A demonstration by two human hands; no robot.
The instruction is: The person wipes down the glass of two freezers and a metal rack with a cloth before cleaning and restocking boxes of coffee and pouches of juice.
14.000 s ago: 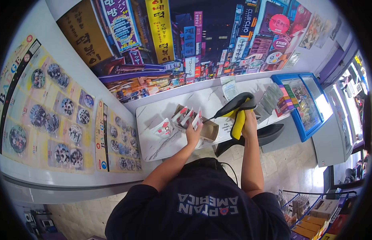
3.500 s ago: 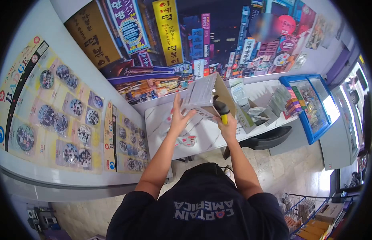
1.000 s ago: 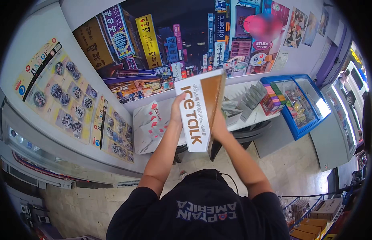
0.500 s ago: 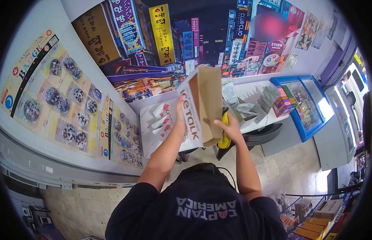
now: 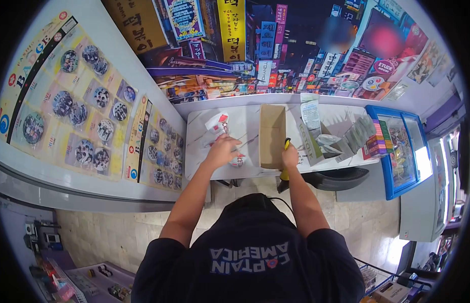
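A brown cardboard box (image 5: 272, 136), top open and bare inside, rests upright on the marble-patterned table. My right hand (image 5: 290, 157) is closed at the box's right side, on a yellow-and-black tool (image 5: 285, 175) that sticks out above and below the fingers; its kind cannot be made out. To the left, my left hand (image 5: 224, 151) reaches over white packets with red print (image 5: 217, 122), fingers stretched and apart at them. Part of the packets is hidden under this hand.
Right of the box, an open green-and-white carton (image 5: 311, 146) and silver pouches (image 5: 358, 134) stand close by. Colourful small boxes (image 5: 379, 139) sit at the table's (image 5: 194, 136) right end, beside a blue-framed freezer (image 5: 396, 151). A black chair (image 5: 336, 179) is under the front edge.
The box has come down from in front of me onto the table, opening upward. My left hand has left it and moved to the packets. My right hand stays at its right side.
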